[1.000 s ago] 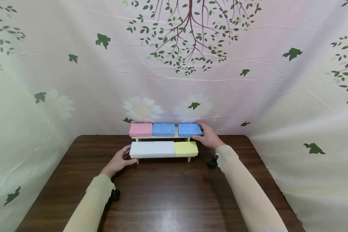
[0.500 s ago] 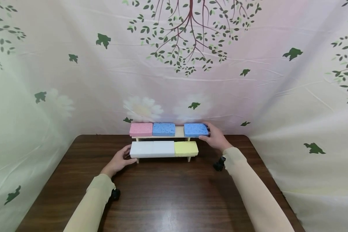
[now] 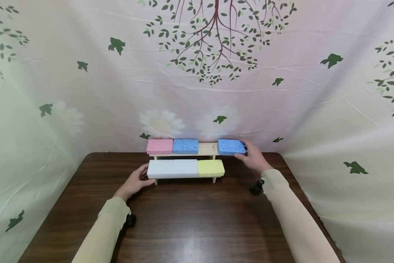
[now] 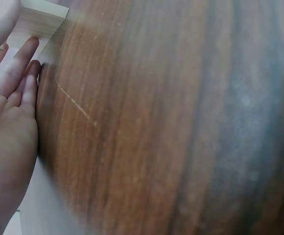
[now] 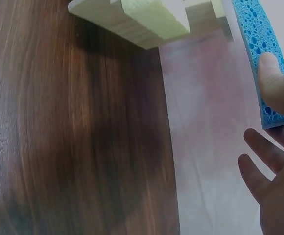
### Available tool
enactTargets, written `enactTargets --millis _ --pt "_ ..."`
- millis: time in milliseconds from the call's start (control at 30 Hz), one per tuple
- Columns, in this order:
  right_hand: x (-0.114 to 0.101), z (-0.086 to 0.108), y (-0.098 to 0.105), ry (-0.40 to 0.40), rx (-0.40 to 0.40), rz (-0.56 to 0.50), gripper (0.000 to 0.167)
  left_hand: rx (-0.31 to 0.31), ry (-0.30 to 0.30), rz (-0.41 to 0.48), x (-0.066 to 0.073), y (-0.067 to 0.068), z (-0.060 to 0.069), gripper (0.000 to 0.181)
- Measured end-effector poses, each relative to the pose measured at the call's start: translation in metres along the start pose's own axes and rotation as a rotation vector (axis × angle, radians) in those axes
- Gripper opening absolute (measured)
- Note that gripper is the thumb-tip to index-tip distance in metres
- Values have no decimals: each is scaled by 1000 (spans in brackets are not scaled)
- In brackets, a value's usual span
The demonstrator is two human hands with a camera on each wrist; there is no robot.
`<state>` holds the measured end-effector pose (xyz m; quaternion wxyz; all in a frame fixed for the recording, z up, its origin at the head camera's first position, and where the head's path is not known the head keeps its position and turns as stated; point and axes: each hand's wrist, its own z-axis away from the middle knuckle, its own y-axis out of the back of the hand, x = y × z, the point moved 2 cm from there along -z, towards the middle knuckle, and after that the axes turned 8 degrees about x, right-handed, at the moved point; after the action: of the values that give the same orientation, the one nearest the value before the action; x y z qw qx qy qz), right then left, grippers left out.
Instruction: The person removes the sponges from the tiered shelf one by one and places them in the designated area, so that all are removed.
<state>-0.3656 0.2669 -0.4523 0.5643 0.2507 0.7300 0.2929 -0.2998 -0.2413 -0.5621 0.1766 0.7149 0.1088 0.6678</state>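
Note:
My right hand (image 3: 253, 157) pinches the right end of a blue sponge (image 3: 231, 147), which sticks out past the right end of the upper tier of a wooden two-tier stand (image 3: 207, 148). In the right wrist view the thumb (image 5: 271, 78) presses the sponge's face, while some fingers are spread off it. My left hand (image 3: 133, 182) is at the left end of the lower tier, beside the white blocks (image 3: 172, 168). In the left wrist view its fingers reach out fairly straight, a fingertip at the wooden board (image 4: 41, 19).
A pink sponge (image 3: 160, 146) and another blue sponge (image 3: 185, 146) sit side by side on the upper tier. A yellow sponge (image 3: 211, 167) lies right of the white blocks. The stand is on a dark wooden table (image 3: 187, 219), with a printed cloth (image 3: 249, 102) behind.
The right hand has slid the blue sponge rightward, widening the gap to the other blue sponge and baring part of the upper tier. My left hand stays put.

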Motion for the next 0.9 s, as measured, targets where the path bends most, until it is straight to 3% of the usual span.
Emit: enactTargets --millis 300,600,800,900 --pt "17 9 9 -36 27 56 75 -4 11 7 2 1 0 86" --pt "33 21 9 -115 8 -38 75 -8 -2 19 2 1 0 85" --pt "43 27 1 -88 4 21 75 -8 -1 26 3 1 0 85" --pt "46 29 -1 -77 4 41 74 -15 -13 12 16 3 5 82"
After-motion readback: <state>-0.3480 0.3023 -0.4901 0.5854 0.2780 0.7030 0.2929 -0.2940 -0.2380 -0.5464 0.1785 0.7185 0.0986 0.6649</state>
